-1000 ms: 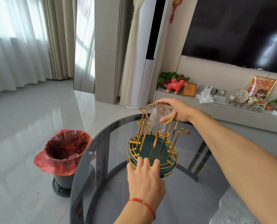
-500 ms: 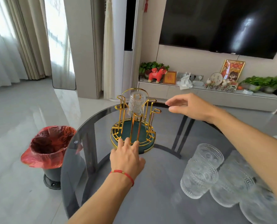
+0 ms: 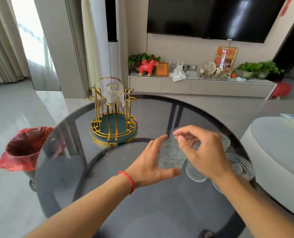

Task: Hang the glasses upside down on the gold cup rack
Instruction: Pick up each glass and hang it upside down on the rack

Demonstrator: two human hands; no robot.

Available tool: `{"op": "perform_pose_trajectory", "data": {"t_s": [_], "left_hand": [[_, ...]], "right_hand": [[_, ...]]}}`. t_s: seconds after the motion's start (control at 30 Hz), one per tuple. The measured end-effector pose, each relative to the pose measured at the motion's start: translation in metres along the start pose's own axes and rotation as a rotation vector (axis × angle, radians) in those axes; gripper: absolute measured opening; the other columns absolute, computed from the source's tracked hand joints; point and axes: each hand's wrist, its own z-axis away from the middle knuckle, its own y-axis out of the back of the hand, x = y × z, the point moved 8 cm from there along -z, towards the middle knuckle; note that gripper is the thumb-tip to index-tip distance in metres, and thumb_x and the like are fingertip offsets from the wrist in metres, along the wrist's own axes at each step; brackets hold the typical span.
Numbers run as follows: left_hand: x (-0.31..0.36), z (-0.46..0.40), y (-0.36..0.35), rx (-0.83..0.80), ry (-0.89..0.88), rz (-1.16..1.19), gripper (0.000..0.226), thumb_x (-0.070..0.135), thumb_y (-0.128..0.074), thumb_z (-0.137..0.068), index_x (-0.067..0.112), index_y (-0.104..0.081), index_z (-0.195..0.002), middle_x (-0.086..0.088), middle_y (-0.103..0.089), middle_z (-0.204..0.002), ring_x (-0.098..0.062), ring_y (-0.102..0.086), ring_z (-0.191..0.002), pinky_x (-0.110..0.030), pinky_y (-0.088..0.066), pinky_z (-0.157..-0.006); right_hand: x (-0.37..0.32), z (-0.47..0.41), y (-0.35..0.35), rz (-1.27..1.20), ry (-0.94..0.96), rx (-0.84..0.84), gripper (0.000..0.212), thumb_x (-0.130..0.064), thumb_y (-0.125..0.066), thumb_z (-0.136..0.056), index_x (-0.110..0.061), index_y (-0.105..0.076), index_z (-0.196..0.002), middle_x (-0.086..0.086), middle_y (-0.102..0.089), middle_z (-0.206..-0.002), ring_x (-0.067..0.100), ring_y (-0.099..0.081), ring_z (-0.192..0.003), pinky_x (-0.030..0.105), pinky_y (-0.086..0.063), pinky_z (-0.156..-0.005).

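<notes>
over the nearest ribbed glass (image 3: 171,156), left hand (image 3: 150,164) spread, right hand (image 3: 202,154) loosely curled, gripping nothing. best grasp low, invert, settle over free gold cup rack (image 3: 112,117) prong.

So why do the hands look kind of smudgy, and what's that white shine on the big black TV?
Head view: both hands, left and right, look smeared, probably motion blur; the gold wire cup rack with its upside-down ribbed glass looks sharper. The wall-mounted black TV shows pale glare patches, and straight edges bow from the wide lens.
</notes>
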Motion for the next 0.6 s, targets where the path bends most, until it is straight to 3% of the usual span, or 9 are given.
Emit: {"op": "perform_pose_trajectory", "data": {"t_s": [0.07, 0.17, 0.33, 0.47, 0.53, 0.6], "left_hand": [[0.003, -0.005, -0.009, 0.037, 0.001, -0.053, 0.102, 0.05, -0.081, -0.076, 0.024, -0.023, -0.156, 0.003, -0.043, -0.15, -0.012, -0.044, -0.13, -0.033, -0.048, -0.104], [0.002, -0.01, -0.005, 0.115, 0.011, -0.077, 0.091, 0.05, -0.084, -0.073, 0.023, -0.038, -0.147, 0.002, -0.055, -0.138, -0.016, -0.054, -0.12, -0.037, -0.053, -0.098], [-0.024, -0.007, 0.026, 0.128, 0.211, 0.164, 0.086, 0.059, -0.088, -0.054, 0.027, -0.056, -0.127, 0.007, -0.068, -0.116, -0.009, -0.068, -0.103, -0.035, -0.06, -0.091], [-0.047, 0.009, 0.058, 0.269, 0.35, 0.516, 0.086, 0.05, -0.088, -0.055, 0.021, -0.057, -0.129, -0.005, -0.068, -0.121, -0.021, -0.071, -0.106, -0.046, -0.064, -0.083], [-0.049, 0.016, 0.066, 0.305, 0.356, 0.704, 0.087, 0.044, -0.085, -0.059, 0.016, -0.055, -0.136, -0.01, -0.067, -0.126, -0.023, -0.072, -0.106, -0.043, -0.064, -0.079], [-0.049, 0.02, 0.073, 0.314, 0.353, 0.83, 0.081, 0.038, -0.082, -0.063, 0.015, -0.056, -0.137, -0.013, -0.068, -0.126, -0.022, -0.073, -0.104, -0.043, -0.064, -0.078]], "right_hand": [[0.008, 0.006, 0.002, -0.051, -0.053, 0.036, 0.013, -0.018, -0.067, -0.091, -0.02, -0.08, -0.095, -0.012, -0.08, -0.085, 0.011, -0.072, -0.078, 0.02, -0.053, -0.068], [0.014, 0.011, 0.004, -0.057, -0.074, 0.062, 0.014, -0.021, -0.065, -0.091, -0.022, -0.079, -0.092, -0.013, -0.079, -0.082, 0.011, -0.073, -0.077, 0.02, -0.053, -0.066], [0.013, 0.015, -0.003, -0.13, -0.097, 0.039, 0.021, -0.034, -0.059, -0.094, -0.025, -0.078, -0.092, -0.011, -0.079, -0.08, 0.011, -0.075, -0.079, 0.024, -0.056, -0.066], [0.009, 0.017, -0.018, -0.268, -0.157, -0.034, 0.026, -0.042, -0.052, -0.098, -0.03, -0.076, -0.101, -0.015, -0.078, -0.098, 0.013, -0.075, -0.094, 0.032, -0.062, -0.079], [0.007, 0.02, -0.035, -0.267, -0.17, -0.083, 0.02, -0.037, -0.054, -0.101, -0.034, -0.068, -0.114, -0.014, -0.073, -0.116, 0.007, -0.071, -0.107, 0.025, -0.06, -0.085], [0.008, 0.024, -0.057, -0.23, -0.219, -0.159, 0.031, -0.04, -0.056, -0.103, -0.039, -0.052, -0.133, -0.013, -0.057, -0.137, -0.002, -0.061, -0.12, 0.016, -0.055, -0.09]]}}
